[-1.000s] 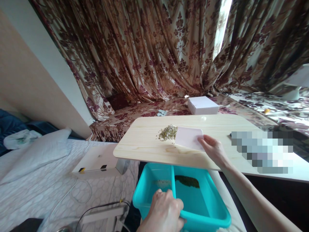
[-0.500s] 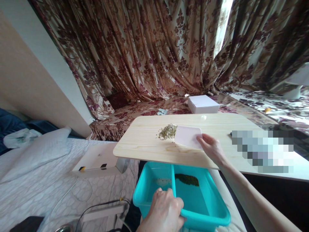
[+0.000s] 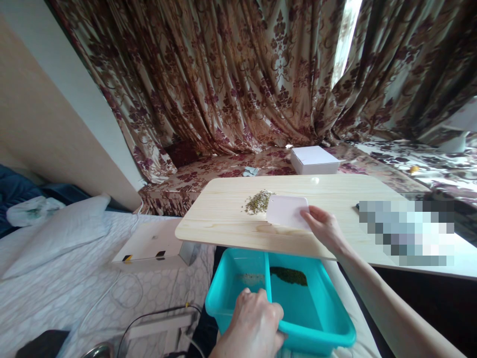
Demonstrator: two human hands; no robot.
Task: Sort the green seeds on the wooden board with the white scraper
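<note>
My right hand [image 3: 325, 223] pinches the near right corner of a thin white plastic scraper [image 3: 286, 211] over the light wooden board [image 3: 216, 219]. Its left edge meets a loose pile of mixed green and whitish grains [image 3: 257, 202]. Below the board's front edge sits a turquoise two-compartment bin [image 3: 309, 313]. My left hand [image 3: 257, 318] is closed around the bin's near rim at the divider. Dark green grains [image 3: 288, 276] lie in the right compartment, and a thin scatter of pale grains [image 3: 251, 279] lies in the left one.
Beyond the board a white box [image 3: 315, 159] and a small pale cloth [image 3: 250, 171] rest on a patterned ledge. A flat white case [image 3: 152, 243] and cables lie on the bed [image 3: 93, 278] at left. A blurred-out object [image 3: 410, 231] is on the board's right side.
The scraper and my right hand have shifted slightly left against the pile. My left hand has stayed on the bin's rim.
</note>
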